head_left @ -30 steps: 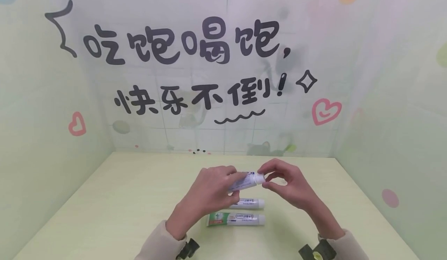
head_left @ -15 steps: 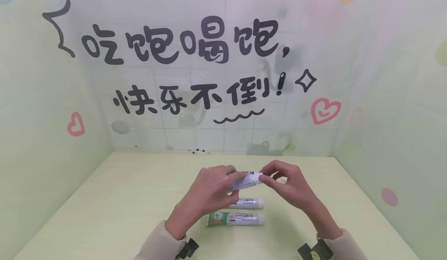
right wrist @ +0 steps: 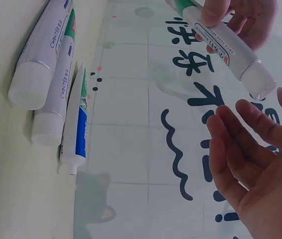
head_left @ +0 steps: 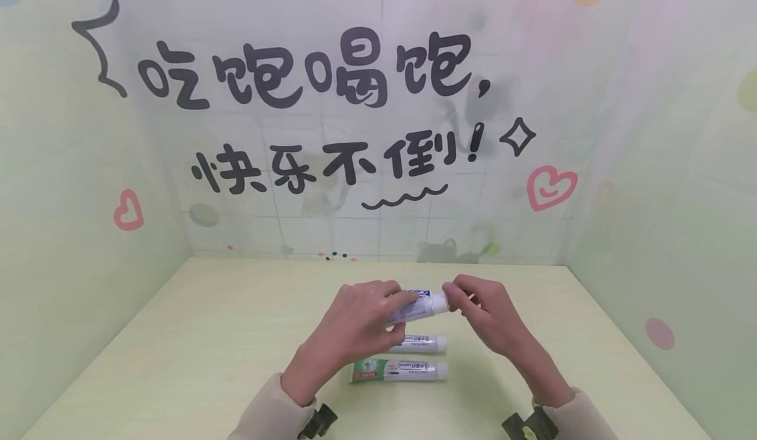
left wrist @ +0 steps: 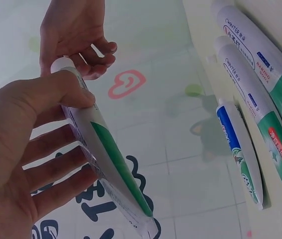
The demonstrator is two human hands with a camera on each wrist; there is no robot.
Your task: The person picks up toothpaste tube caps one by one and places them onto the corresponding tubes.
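Note:
My left hand (head_left: 355,322) grips a white and green toothpaste tube (head_left: 408,312) above the table, its thumb pressing on the tube in the left wrist view. The white cap (head_left: 440,303) points right and is on the tube. Just beyond the cap's end is my right hand (head_left: 491,315). In the right wrist view, that hand's fingers (right wrist: 250,144) are spread and loosely bent, apart from the cap, with nothing between them. My left hand hides much of the tube in the head view.
Two similar toothpaste tubes, a nearer one (head_left: 414,370) and a farther one (head_left: 428,344), lie side by side on the table (head_left: 207,361). Beyond them lies a smaller blue, white and green tube (left wrist: 236,149) with a narrow nozzle. Printed walls (head_left: 378,230) enclose the table.
Half a second ago my right thumb and finger covered part of the cap; they have moved slightly right, off it. My left hand and the tube have stayed in place.

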